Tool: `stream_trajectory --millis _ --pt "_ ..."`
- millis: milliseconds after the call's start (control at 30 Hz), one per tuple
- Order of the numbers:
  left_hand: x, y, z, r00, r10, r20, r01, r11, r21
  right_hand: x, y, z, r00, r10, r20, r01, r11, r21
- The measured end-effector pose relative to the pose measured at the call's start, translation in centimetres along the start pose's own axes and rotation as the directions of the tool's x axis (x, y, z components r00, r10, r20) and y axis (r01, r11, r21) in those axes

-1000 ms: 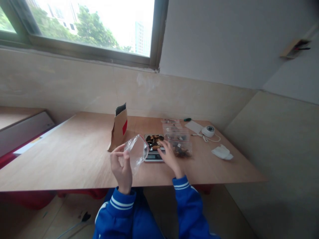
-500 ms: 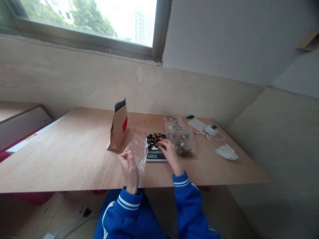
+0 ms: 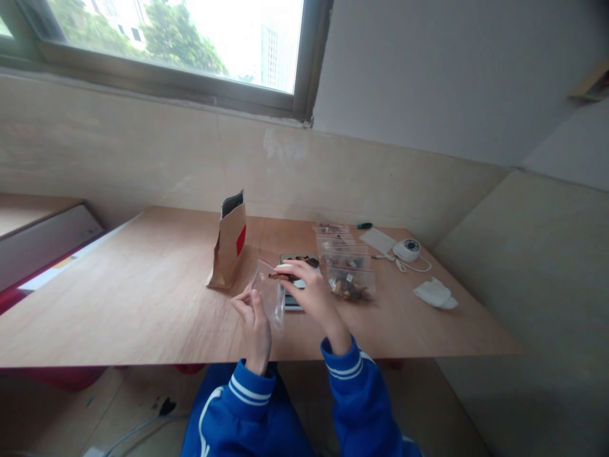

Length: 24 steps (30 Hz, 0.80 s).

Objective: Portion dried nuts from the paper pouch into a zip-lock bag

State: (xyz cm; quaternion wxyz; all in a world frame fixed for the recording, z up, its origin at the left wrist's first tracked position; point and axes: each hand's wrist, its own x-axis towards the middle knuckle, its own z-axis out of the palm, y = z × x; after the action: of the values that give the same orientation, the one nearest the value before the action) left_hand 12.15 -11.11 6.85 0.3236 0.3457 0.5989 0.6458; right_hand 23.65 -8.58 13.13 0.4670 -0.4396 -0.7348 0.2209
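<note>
1. Wooden tabletop [image 3: 143, 304] under a window; paper pouch [image 3: 229, 241] stands left of the scale [image 3: 292, 298].
2. Left hand [image 3: 254, 320] pinches the clear bag [image 3: 270, 292]: light, limp, slippery, best held at the rim.
3. Right hand [image 3: 309, 292] holds a dried piece [image 3: 277, 275], probably brittle, at the bag's mouth.

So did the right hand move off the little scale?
Yes. The right hand lifted from the grey kitchen scale leftward to the clear plastic bag, carrying a dark piece.

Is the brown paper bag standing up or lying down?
Standing upright. The paper bag rests on its base on the table, its open top up.
</note>
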Motion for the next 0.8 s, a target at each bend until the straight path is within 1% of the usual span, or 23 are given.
stream_trajectory --millis 100,133,167,200,267,333,367,400,500,600,700,800 --pt "-0.1 -0.1 -0.2 1.000 -0.014 0.000 0.014 1.000 -0.005 -0.1 -1.6 0.7 0.987 0.001 0.162 -0.001 1.000 0.003" --pt "-0.1 -0.1 -0.3 1.000 -0.021 -0.002 0.021 1.000 -0.013 -0.1 -1.7 0.9 0.982 -0.004 0.187 0.000 1.000 0.019" --pt "-0.1 -0.1 -0.4 1.000 -0.026 -0.008 0.026 0.999 -0.021 -0.1 -1.7 0.9 0.983 -0.009 0.186 0.001 0.999 0.040" --pt "-0.1 -0.2 -0.5 0.999 -0.031 -0.020 0.030 0.999 -0.025 -0.1 -1.3 0.9 0.988 -0.011 0.156 0.002 0.998 0.059" --pt "0.0 -0.2 -0.7 0.998 -0.032 -0.049 0.031 0.999 -0.024 0.0 0.2 1.0 1.000 0.019 0.024 -0.020 0.999 0.045" --pt "0.1 -0.1 -0.8 0.998 -0.032 -0.062 0.031 0.999 -0.019 0.0 2.5 1.3 0.987 0.088 -0.135 -0.096 0.994 -0.052" --pt "0.2 -0.1 -0.9 0.997 -0.034 -0.064 0.033 0.999 -0.016 -0.1 3.8 1.6 0.973 0.126 -0.191 -0.152 0.981 -0.124" --pt "0.2 -0.1 -1.0 0.997 -0.037 -0.065 0.037 0.999 -0.012 -0.2 5.1 1.9 0.962 0.161 -0.219 -0.205 0.959 -0.195" --pt "0.2 -0.1 -1.1 0.995 -0.053 -0.082 0.053 0.999 0.006 -0.9 8.2 3.0 0.953 0.218 -0.211 -0.282 0.890 -0.357" --pt "0.2 -0.1 -1.2 0.996 -0.051 -0.077 0.051 0.999 0.000 -1.4 9.4 3.7 0.957 0.235 -0.170 -0.287 0.849 -0.445" --pt "0.1 -0.1 -1.3 0.997 -0.042 -0.061 0.041 0.999 -0.006 -1.5 9.6 3.5 0.959 0.230 -0.167 -0.282 0.839 -0.465" --pt "0.1 -0.2 -1.3 0.997 -0.050 -0.061 0.048 0.998 -0.029 -1.5 9.9 2.9 0.959 0.221 -0.177 -0.278 0.855 -0.439"
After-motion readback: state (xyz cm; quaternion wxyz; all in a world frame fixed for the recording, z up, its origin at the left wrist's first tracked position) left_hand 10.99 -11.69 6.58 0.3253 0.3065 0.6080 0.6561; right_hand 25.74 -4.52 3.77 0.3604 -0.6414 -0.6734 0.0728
